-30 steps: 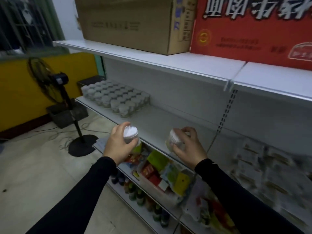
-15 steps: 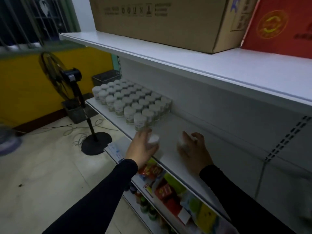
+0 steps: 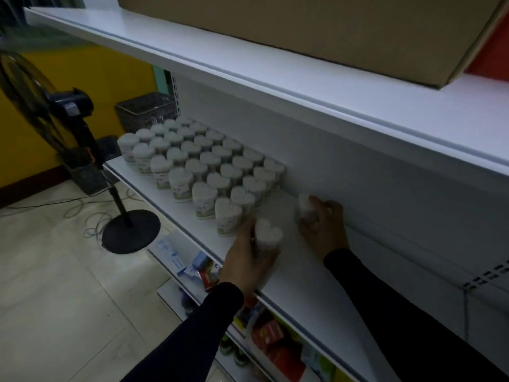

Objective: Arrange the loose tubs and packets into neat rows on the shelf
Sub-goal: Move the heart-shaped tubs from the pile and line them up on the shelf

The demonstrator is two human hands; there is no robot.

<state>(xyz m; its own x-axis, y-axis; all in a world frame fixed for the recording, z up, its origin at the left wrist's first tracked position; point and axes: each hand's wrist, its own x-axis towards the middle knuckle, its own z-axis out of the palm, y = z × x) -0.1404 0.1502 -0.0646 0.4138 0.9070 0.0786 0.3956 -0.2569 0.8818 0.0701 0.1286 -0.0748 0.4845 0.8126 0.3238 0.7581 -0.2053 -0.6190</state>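
Note:
Several white heart-topped tubs (image 3: pixel 203 164) stand in neat rows on the white middle shelf (image 3: pixel 311 296). My left hand (image 3: pixel 245 260) grips one such tub (image 3: pixel 267 236) upright at the shelf's front, just right of the nearest row. My right hand (image 3: pixel 325 227) grips a second tub (image 3: pixel 305 208) further back, close to the shelf's back wall and right of the rows. Both tubs look set down on or just above the shelf; I cannot tell which.
A cardboard box (image 3: pixel 330 31) sits on the upper shelf (image 3: pixel 275 78). Coloured packets (image 3: pixel 275 337) and bottles fill the lower shelves. A black standing fan (image 3: pixel 74 128) and cables are on the tiled floor at left. A dark basket (image 3: pixel 146 111) sits beyond the shelf's end.
Both hands have moved left and forward with their tubs, from in front of the shelf to positions beside the rows. The view has swung left and closer to the shelf.

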